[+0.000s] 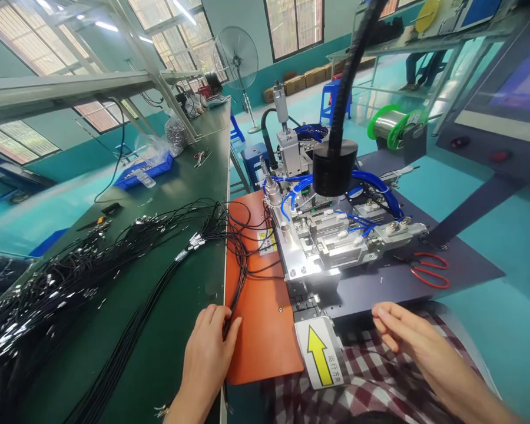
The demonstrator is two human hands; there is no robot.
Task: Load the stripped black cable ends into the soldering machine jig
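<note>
My left hand (208,347) lies at the edge of the green bench, its fingers curled. Black cables (238,282) run down from a tangle into the gap between its thumb and forefinger, where the hand closes on them. My right hand (408,335) is above my lap, in front of the bench machine (327,235). Its fingertips are drawn together; whether anything thin is between them does not show. Under the cables lies an orange mat (265,341). A long bundle of black cables (145,306) with silvery ends stretches along the bench beside my left hand.
Red-handled scissors (435,272) lie on the machine's dark base plate. A black lamp head (334,168) hangs over the machine. More cables (48,300) are heaped at left, with a blue tray (145,168) behind. A green wire spool (397,126) stands at the back right.
</note>
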